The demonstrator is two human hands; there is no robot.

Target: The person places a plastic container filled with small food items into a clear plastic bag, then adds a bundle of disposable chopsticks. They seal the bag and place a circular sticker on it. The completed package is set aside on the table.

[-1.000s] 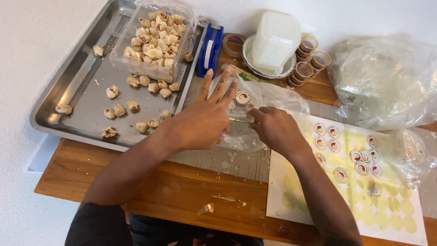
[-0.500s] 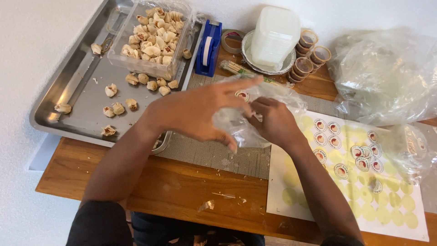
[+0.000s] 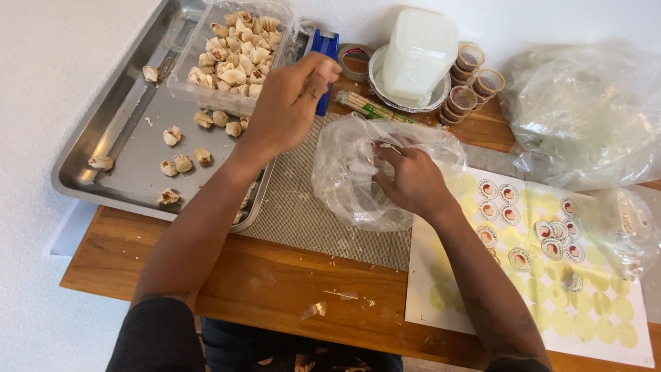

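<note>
Head view: the right hand [image 3: 413, 180] pinches the clear bag [image 3: 375, 172], fingers closed on its crumpled top edge, on the mat at table centre. The left hand [image 3: 289, 103] is lifted, loosely curled, nothing visibly in it, up and left of that grip, over the tray [image 3: 96, 172] edge. Best to keep the mouth spread while pinching. Bag lies slumped, long axis roughly left-right, mouth apparently facing upward.

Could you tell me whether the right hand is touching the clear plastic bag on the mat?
Touching. The head view shows the right hand pressed into the clear plastic bag, its fingers gripping the crumpled film.
</note>
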